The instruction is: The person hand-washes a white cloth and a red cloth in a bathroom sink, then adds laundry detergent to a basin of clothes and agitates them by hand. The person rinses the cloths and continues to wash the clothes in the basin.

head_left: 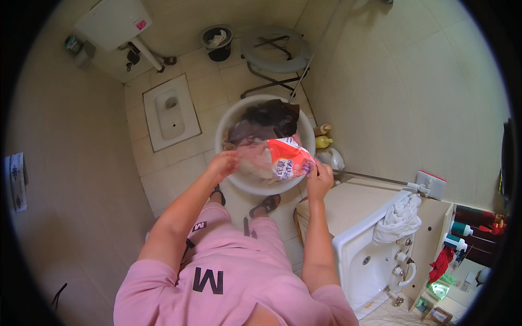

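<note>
My right hand (319, 178) grips the lower right corner of a red and white plastic packet (287, 157) that bears writing. The packet hangs tilted over the right side of a large round white plastic basin (223, 122) on the floor. Inside the basin lie dark wet-looking clothes (271, 118) at the far side and pale, pinkish cloth (253, 163) nearer me. My left hand (225, 165) is above the basin's near left rim, apart from the packet. Motion blurs its fingers, so I cannot tell whether they hold anything.
A squat toilet (171, 116) is set in the tiled floor at left. Beyond the basin are a black bucket (218, 51) and a grey-seated commode chair (277, 51). Several bottles (324, 142) line the right wall; a washbasin (361, 267) with a white cloth (399, 220) stands nearer.
</note>
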Tool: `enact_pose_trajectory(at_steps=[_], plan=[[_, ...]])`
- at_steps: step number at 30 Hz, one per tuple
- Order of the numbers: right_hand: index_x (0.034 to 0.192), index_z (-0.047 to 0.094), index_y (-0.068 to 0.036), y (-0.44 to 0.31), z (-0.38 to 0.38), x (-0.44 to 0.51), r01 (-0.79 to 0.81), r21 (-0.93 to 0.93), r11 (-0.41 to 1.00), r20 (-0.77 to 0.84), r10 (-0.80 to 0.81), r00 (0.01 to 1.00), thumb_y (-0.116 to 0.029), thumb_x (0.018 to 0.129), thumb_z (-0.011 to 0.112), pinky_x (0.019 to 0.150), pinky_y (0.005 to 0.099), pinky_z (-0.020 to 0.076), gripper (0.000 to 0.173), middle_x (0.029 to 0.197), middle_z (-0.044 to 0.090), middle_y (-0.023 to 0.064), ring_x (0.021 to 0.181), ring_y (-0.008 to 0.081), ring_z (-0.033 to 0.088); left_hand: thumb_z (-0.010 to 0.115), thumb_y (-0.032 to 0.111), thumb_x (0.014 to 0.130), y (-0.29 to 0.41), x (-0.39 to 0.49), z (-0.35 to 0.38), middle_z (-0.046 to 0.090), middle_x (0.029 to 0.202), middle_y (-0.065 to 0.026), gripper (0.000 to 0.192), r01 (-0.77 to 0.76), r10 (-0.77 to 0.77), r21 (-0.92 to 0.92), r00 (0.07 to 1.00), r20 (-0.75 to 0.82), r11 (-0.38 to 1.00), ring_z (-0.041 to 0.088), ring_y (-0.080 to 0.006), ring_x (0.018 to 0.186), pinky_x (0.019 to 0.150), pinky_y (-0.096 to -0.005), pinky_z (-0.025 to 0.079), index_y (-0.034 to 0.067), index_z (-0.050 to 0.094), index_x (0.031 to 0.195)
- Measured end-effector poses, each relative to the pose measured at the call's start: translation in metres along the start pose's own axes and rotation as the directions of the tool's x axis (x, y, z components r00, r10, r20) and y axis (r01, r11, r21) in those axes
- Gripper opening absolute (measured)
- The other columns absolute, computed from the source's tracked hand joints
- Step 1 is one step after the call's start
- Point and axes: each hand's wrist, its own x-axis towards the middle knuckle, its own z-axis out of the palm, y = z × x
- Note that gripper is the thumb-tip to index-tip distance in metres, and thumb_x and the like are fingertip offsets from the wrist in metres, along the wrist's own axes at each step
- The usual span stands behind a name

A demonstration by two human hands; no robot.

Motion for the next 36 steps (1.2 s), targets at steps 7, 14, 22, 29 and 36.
enact_pose_trajectory(at_steps=[7,14,22,29,36], plan=[[0.103,0.067,0.003,0.016,0.015,0.011,-0.09,0.159,0.983,-0.126,0.11,0.986,0.006,0.083,0.056,0.06,0.0279,0.0539,0.023,0.091,0.06,0.0115,0.062,0.0162,0.063,0.048,0.004,0.088,-0.023,0.005,-0.016,0.06,0.093,-0.0027,0.031,0.022,-0.019,0.051,0.998,-0.054,0.998,0.059,-0.0156,0.076,0.067,-0.0291,0.05,0.011,0.053,0.118],[0.088,0.066,0.003,0.034,0.019,0.01,-0.166,0.301,0.939,-0.259,0.248,0.933,0.005,0.081,0.061,0.061,0.0284,0.0536,0.009,0.084,0.058,0.0097,0.064,0.0174,0.062,0.049,0.006,0.091,-0.064,0.015,-0.038,0.061,0.088,-0.0013,0.024,0.068,-0.06,0.104,0.995,-0.083,0.992,0.06,-0.0131,0.071,0.066,-0.027,0.05,0.009,0.054,0.114],[0.083,0.063,0.004,0.151,0.09,-0.005,0.002,-0.194,0.981,-0.077,-0.017,0.997,0.008,0.081,0.061,0.056,0.0262,0.0524,0.005,0.083,0.055,0.008,0.059,0.0145,0.061,0.048,0.008,0.092,-0.126,0.056,-0.051,0.062,0.086,-0.0016,0.017,0.161,-0.146,0.056,0.966,-0.212,0.985,0.061,-0.0128,0.072,0.065,-0.0273,0.05,0.009,0.055,0.108],[0.079,0.064,0.003,0.178,0.124,-0.02,-0.398,0.263,0.879,-0.013,0.416,0.909,0.005,0.077,0.062,0.056,0.0289,0.0477,0.004,0.075,0.057,0.011,0.057,0.0172,0.058,0.049,0.007,0.093,-0.168,0.098,-0.047,0.063,0.09,-0.0034,0.013,0.242,-0.241,-0.016,0.951,-0.193,0.97,0.061,-0.0149,0.077,0.07,-0.03,0.051,0.008,0.054,0.105],[0.099,0.059,0.002,0.203,0.133,-0.04,-0.77,0.575,0.276,0.341,0.775,0.532,-0.003,0.085,0.062,0.067,0.0344,0.0545,0.015,0.085,0.063,0.0079,0.068,0.0186,0.063,0.054,0.013,0.09,-0.168,0.131,-0.006,0.06,0.11,-0.0049,0.031,0.189,-0.178,0.08,0.976,-0.127,0.979,0.059,-0.0146,0.089,0.073,-0.0277,0.049,0.01,0.053,0.121]])
